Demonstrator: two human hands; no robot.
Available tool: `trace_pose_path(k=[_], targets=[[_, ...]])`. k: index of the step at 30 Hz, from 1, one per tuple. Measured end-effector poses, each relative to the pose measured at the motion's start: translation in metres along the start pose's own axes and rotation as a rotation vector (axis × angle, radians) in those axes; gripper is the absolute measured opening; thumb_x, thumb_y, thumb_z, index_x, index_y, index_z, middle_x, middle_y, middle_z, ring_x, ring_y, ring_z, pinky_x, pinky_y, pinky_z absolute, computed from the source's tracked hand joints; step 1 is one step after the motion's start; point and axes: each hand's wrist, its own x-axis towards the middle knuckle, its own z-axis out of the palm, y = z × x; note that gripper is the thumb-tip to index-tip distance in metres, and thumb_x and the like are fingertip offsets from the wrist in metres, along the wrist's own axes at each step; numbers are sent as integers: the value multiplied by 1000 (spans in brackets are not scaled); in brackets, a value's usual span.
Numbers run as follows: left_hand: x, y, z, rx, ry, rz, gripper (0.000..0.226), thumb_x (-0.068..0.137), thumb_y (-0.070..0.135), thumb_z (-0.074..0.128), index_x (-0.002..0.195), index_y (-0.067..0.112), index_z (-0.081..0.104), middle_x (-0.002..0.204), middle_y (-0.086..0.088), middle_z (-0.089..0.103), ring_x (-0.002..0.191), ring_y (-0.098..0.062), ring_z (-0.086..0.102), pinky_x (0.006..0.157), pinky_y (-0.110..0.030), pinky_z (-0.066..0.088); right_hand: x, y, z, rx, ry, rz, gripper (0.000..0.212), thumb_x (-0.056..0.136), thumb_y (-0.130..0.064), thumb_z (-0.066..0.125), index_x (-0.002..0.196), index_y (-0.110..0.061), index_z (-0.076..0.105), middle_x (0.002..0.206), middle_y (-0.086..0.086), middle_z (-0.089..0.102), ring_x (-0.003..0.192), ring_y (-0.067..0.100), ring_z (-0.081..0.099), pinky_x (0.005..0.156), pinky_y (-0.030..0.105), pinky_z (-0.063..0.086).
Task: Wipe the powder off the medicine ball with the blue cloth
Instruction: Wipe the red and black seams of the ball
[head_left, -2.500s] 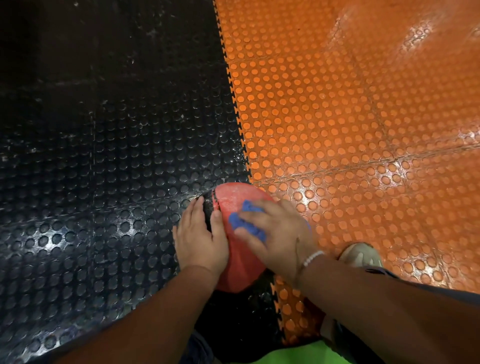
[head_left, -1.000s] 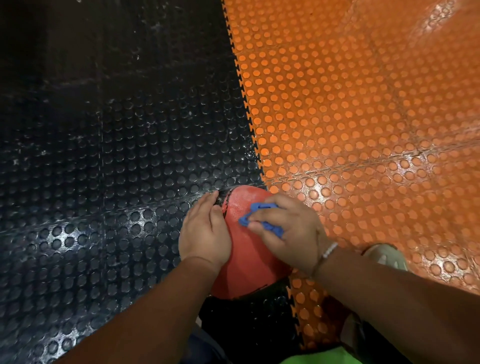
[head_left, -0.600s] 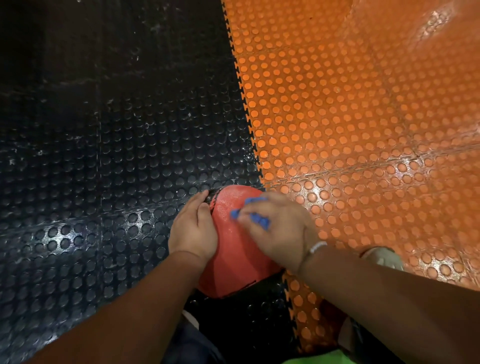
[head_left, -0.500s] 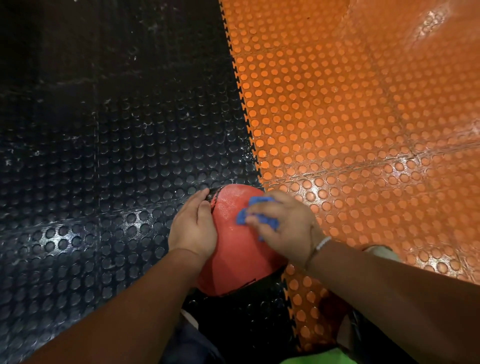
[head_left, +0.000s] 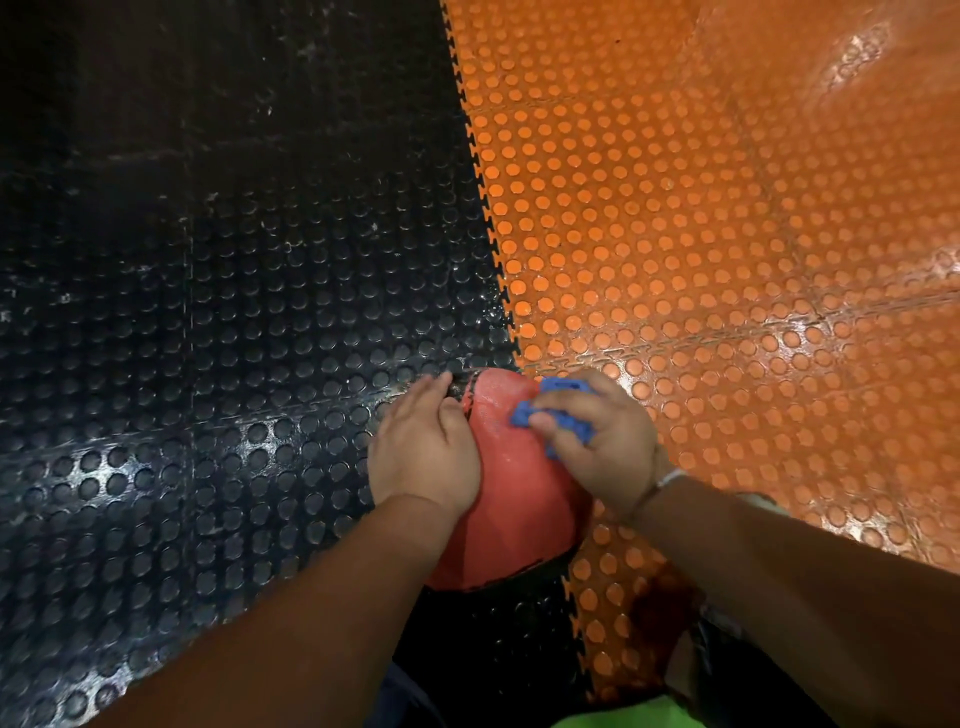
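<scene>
A red medicine ball (head_left: 511, 499) with black panels sits on the floor at the seam between black and orange mats. A faint pale film shows on its upper red surface. My left hand (head_left: 423, 452) lies flat on the ball's left side, fingers straight. My right hand (head_left: 597, 441) grips a bunched blue cloth (head_left: 556, 410) and presses it on the ball's upper right side. Much of the cloth is hidden under the fingers.
Black studded floor mat (head_left: 208, 312) covers the left, orange studded mat (head_left: 727, 208) the right, joined by a toothed seam. A shoe tip (head_left: 761, 501) peeks out behind my right forearm. Green clothing (head_left: 623, 719) shows at the bottom edge.
My right hand has rubbed the cloth back and forth over the ball's top and now sits further right. My left hand has stayed on the ball's left side.
</scene>
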Motion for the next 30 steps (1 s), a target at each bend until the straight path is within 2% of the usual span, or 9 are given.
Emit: trace_pose_path(k=[4,8,10,12,16,20,23,27,30], targets=[[3,16,9,87,-3,-57,46,97,29,29,140,31,44,151,11,35,140,-12,27,115,-40,22,14,2,4,-77,0,297,24,86,-39,60,104,-26,69,104,4,59,96,24,59,85,26,42],[13,14,5,53,-12,-102,45,97,27,30,139,29,46,149,9,38,137,-15,32,113,-39,26,-9,-21,6,-162,41,-171,24,81,-41,55,90,-26,71,89,5,61,70,21,61,62,24,52],[14,13,4,39,-36,-80,45,97,26,30,139,28,47,149,7,39,138,-15,32,114,-38,25,-15,-9,4,-154,63,-228,26,81,-42,54,91,-25,70,87,6,60,66,22,60,57,27,54],[13,15,5,51,-41,-75,45,98,27,29,140,28,45,151,7,36,139,-15,29,115,-40,23,-7,1,5,-131,100,-31,30,83,-43,51,95,-23,71,89,7,61,72,26,62,67,31,53],[17,28,8,71,-34,-148,47,96,29,26,141,31,42,151,10,35,138,-18,30,113,-45,24,39,-1,-5,117,-42,765,18,90,-34,51,83,-23,64,86,1,67,75,21,64,74,29,50],[30,26,7,71,-33,-184,47,95,26,28,138,29,46,148,4,41,134,-23,37,111,-43,29,26,-30,2,-156,-85,306,23,91,-37,52,106,-27,66,105,2,54,87,20,55,82,26,44],[30,16,3,17,-43,-127,45,96,24,31,137,26,49,145,1,45,133,-22,39,111,-39,30,4,-21,1,-45,-4,106,22,86,-35,59,101,-23,71,96,2,58,82,18,56,78,22,43],[7,1,3,-3,-7,0,48,93,32,28,136,26,51,145,5,45,136,-17,36,113,-39,27,22,38,-6,-60,-279,749,21,93,-28,50,81,-17,64,80,-1,61,80,19,59,65,17,45],[-2,-7,6,23,16,64,63,83,38,21,137,25,50,145,6,44,138,-15,33,115,-38,24,21,40,7,-59,-243,847,20,93,-26,50,81,-19,64,91,7,65,79,21,58,62,22,43]])
